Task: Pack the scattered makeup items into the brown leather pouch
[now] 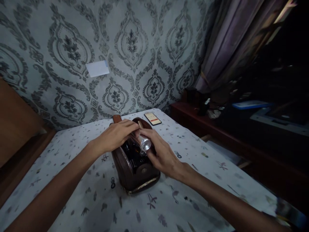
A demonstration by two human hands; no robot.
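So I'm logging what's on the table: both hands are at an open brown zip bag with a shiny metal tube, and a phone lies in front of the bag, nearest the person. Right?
Not quite. In the head view the phone lies behind the brown bag, toward the wall, not nearest the person. The rest holds: the left hand and right hand are at the open bag with the metal tube.

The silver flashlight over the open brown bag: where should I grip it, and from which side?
Probably grip the flashlight round its barrel, just behind the wider shiny head, coming from the right as the right hand does. The far end lies under the left hand, and the bag blocks access from below.
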